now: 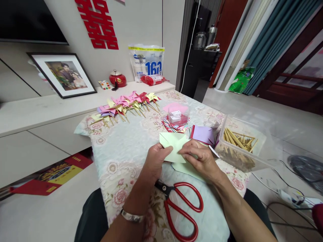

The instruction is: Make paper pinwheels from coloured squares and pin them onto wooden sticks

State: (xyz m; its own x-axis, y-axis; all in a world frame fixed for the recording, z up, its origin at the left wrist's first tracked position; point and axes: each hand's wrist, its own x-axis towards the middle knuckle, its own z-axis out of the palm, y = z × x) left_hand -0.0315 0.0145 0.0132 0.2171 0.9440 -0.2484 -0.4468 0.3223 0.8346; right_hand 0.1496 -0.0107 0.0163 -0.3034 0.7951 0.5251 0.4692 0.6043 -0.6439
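Pinwheels (133, 97) lie on the tabletop (113, 143) at ten o'clock from the green paper (174, 143); the left hand (154, 162) has fingers gripping its left edge; scissors (164, 188) lie at six; the right hand (200, 156) pinches its right side

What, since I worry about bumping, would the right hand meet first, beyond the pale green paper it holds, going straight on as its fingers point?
Likely the left hand: the right hand points across the pale green paper toward it, though exact depth is hard to judge.
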